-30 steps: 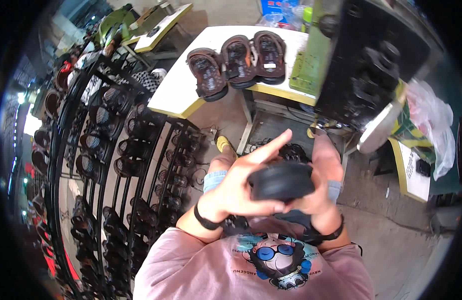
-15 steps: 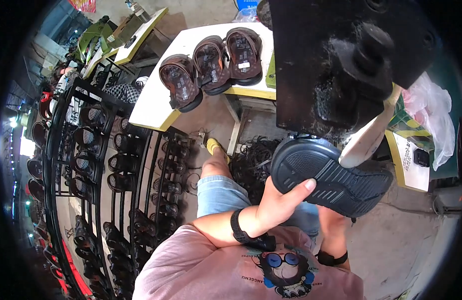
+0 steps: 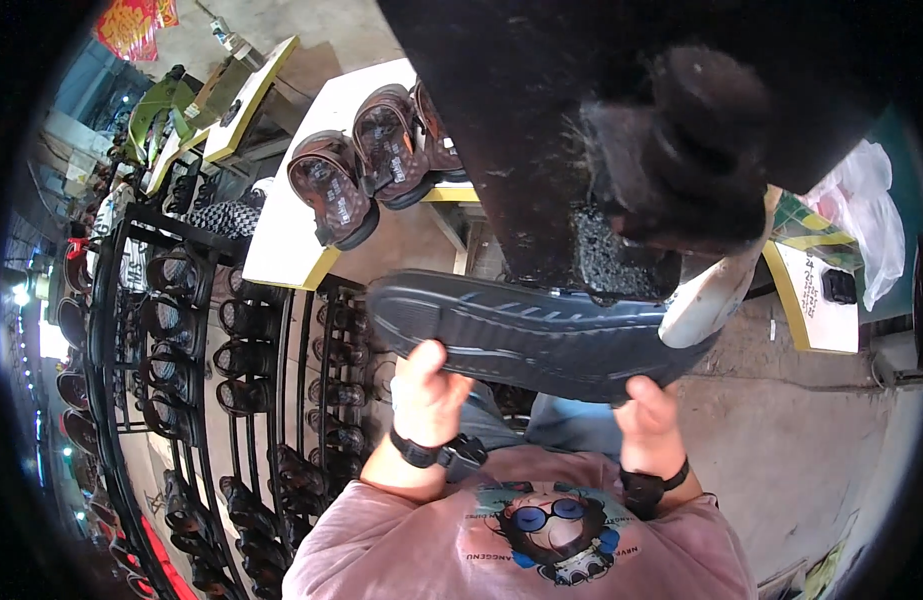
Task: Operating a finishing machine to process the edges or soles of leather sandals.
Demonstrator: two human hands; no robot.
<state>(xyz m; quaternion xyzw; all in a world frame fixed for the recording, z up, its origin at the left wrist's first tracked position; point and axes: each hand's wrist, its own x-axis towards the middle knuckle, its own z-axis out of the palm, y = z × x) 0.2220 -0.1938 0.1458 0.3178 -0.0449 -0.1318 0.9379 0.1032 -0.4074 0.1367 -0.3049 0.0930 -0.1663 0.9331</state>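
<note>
I hold a dark ribbed sole (image 3: 521, 335) up with both hands, tread toward me, its far end pressed against the black machine (image 3: 621, 130) where a fuzzy wheel (image 3: 681, 170) sits. My left hand (image 3: 428, 392) has its grip clamped on the sole's near edge, thumb up on the tread; my right hand (image 3: 649, 410) is closed on the lower edge farther right, thumb likewise on the tread. A pale piece (image 3: 711, 295) lies across the sole's right end, just under the wheel. To do this step well, I judge that both hands should keep the sole level and pressed evenly, fingers well back from the wheel. Behind, three brown sandals (image 3: 376, 165) rest on a white table (image 3: 281, 255), and a black rack (image 3: 181, 360) of footwear fills the left. Compared with half a second earlier, the sole has risen and flattened out, my right hand has come onto it, and the machine looms larger.
</note>
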